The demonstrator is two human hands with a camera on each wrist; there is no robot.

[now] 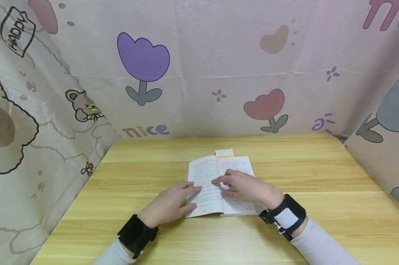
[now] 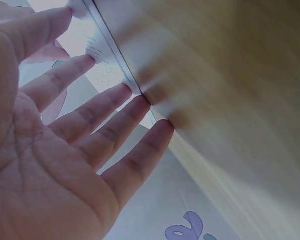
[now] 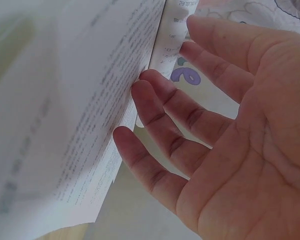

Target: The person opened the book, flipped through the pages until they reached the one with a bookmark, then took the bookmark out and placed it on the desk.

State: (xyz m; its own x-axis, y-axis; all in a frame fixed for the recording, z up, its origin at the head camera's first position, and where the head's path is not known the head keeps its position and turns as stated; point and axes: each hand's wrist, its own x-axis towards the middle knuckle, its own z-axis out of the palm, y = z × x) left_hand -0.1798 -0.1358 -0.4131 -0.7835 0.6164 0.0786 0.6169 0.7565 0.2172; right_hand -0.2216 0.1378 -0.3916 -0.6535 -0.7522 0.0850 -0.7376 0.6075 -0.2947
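Printed cloth (image 1: 202, 44) hangs behind and on both sides of a pale wooden table (image 1: 146, 162). Its pictures run from a bear (image 1: 83, 106) at left, past a purple tulip (image 1: 143, 57) above the word "nice" (image 1: 145, 130), to a red tulip (image 1: 265, 105) and a grey-blue one (image 1: 398, 106) at right.

At lower left, a light sleeve (image 1: 115, 254) leads to a black band (image 1: 134, 235) on the wrist. Beyond it the left hand (image 1: 168, 202) is spread, its fingers nearly straight, resting on the outer part of the left page and gripping nothing.

Next comes the book (image 1: 212, 197), lying open in the middle of the table, both pages filled with lines of print. A white card (image 1: 224, 152) with a yellow stripe sticks out past its top edge, its lower part hidden by the book; whether it sits between pages I cannot tell.

Over the right page lies the right hand (image 1: 244, 186), its fingers loosely bent and holding nothing. Its index finger reaches across the fold to the left page. Farther right, its wrist wears a black band with a white patch (image 1: 286, 218), and another light sleeve (image 1: 322, 243) follows.
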